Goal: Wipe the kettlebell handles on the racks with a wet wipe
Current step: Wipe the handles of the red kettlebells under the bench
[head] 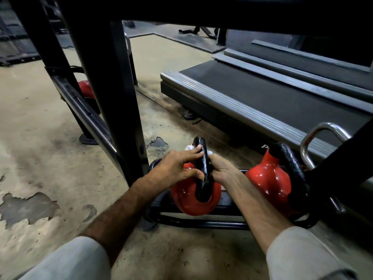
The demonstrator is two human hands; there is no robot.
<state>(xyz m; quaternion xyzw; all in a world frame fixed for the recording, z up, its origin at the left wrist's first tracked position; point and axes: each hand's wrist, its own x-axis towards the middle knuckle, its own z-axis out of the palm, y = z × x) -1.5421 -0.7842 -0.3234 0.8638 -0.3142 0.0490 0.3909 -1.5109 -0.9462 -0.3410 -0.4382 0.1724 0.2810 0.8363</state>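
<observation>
— While both hands meet low in the middle of the frame, what do they have hold of?

— The black handle of a red kettlebell. The left hand comes in from the lower left; its fingers curl over the upper part of the handle and its thumb presses lower down, so the bar is pinched between them. The right hand closes on the same handle from the other side.

— And the wipe?

— A white scrap of it, the wipe, shows just above the left fingertips, against the top of the handle, and another bit peeks out on the right side of the bar. Which hand actually clamps it I cannot tell.

— Where does the kettlebell sit?

— On the lowest rails of a black rack, centre bottom. A second kettlebell, also red with a black handle, stands just beside it to the right, and a chrome handle rises behind that one.

— Anything else?

— A thick black post of the rack runs down the left centre; a third red kettlebell is partly hidden behind it. A treadmill fills the upper right. The floor at left is worn and patchy. Light sleeves cover both forearms at the bottom edge.
</observation>
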